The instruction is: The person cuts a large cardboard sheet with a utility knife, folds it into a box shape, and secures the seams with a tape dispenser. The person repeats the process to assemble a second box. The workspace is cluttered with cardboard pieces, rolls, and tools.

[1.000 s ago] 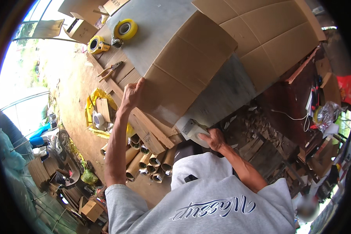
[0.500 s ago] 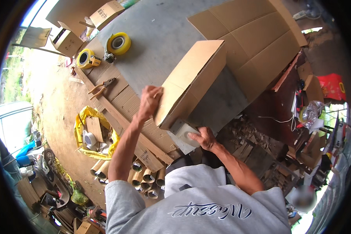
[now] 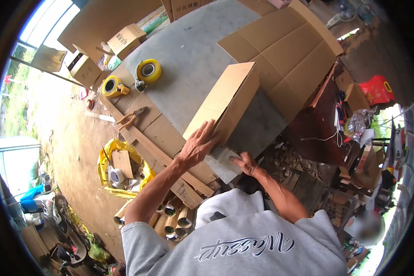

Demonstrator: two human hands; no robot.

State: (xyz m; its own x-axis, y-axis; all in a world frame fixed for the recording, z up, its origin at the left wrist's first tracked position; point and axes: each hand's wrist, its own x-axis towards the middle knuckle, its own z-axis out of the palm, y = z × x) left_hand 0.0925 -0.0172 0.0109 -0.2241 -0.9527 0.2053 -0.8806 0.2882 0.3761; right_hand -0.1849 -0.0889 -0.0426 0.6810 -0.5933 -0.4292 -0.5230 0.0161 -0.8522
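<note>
A tall, narrow cardboard box point(image 3: 218, 103) stands slanted on the grey tabletop, its near end toward me. My left hand point(image 3: 200, 143) lies on the near end of its top, fingers stretched out and touching the cardboard. At the box's near lower corner, my right hand point(image 3: 245, 163) has its fingers closed on a pale, blocky tool point(image 3: 225, 156). The tool sits close against the box end; its exact kind cannot be made out, and my left hand partly covers the contact.
Flattened cardboard point(image 3: 285, 50) spreads over the table's far right. Two yellow tape rolls in dispensers point(image 3: 148, 71) and pliers point(image 3: 132, 117) lie to the left. Below stands a yellow bag point(image 3: 105, 172) with scraps, beside several cardboard tubes point(image 3: 170, 218).
My left hand has moved from the box's left side onto its near end, opening out flat. My right hand stays on the pale tool. The whole view has shifted slightly.
</note>
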